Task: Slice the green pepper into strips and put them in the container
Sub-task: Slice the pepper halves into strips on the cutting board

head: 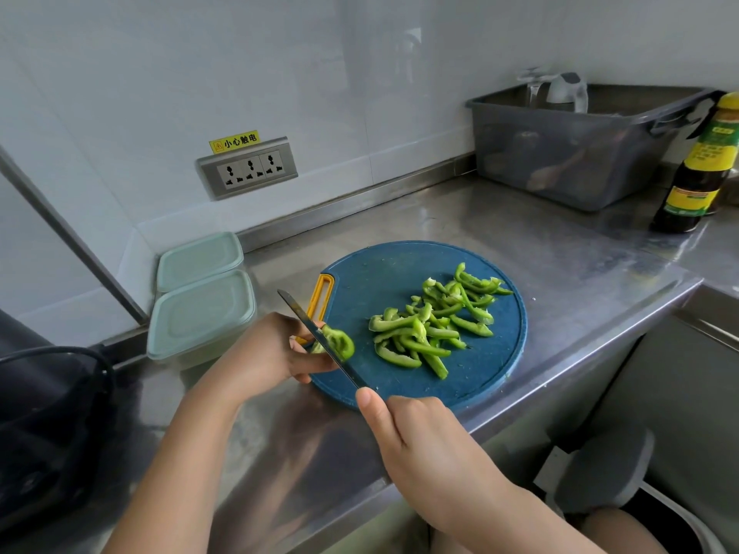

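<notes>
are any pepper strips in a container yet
No, the pepper strips all lie on the cutting board; both containers are lidded.

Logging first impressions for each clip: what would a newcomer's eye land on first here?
The bright pile of green pepper strips on the round blue cutting board, near the middle of the view, stands out first. At the board's left edge the left hand holds a pepper piece while the right hand sets the knife against it. Two lidded containers sit further left.

Glossy brushed-metal counter (520,241), matt blue plastic cutting board (400,273), frosted plastic containers (200,317), shiny pepper strips (432,325).
</notes>
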Demonstrator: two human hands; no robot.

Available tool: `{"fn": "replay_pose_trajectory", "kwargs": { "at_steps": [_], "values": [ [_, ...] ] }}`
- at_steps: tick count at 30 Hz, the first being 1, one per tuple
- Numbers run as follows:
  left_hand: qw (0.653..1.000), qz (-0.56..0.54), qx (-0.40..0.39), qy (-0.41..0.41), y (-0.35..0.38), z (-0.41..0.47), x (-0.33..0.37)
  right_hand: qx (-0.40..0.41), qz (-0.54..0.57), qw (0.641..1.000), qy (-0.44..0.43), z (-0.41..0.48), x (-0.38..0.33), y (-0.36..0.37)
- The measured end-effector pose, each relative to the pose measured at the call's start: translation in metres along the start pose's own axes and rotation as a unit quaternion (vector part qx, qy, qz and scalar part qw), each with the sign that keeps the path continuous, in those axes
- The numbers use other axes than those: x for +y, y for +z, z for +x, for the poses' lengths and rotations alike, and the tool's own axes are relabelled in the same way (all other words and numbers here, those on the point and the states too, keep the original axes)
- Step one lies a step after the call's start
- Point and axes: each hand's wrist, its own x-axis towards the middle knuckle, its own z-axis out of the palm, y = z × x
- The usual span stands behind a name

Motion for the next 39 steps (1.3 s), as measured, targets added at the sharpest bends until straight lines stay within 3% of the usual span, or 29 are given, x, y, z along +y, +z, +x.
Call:
{"fn": "replay_pose_trajectory", "kwargs": {
  "at_steps": [22,36,39],
  "values": [
    [0.999,0.046,-0.013,0.006,-0.003,-0.001,-0.001,0.02,-0.038,0.998,0.044,0.015,-0.016,0.009],
    [0.998,0.058,-0.035,0.011,-0.003,0.0,0.001,-0.008,-0.013,0.998,0.057,0.05,-0.02,0.006],
    [0.998,0.042,-0.042,0.017,-0.004,0.001,-0.002,-0.016,0.052,0.994,0.094,0.06,-0.026,-0.001]
  ]
}}
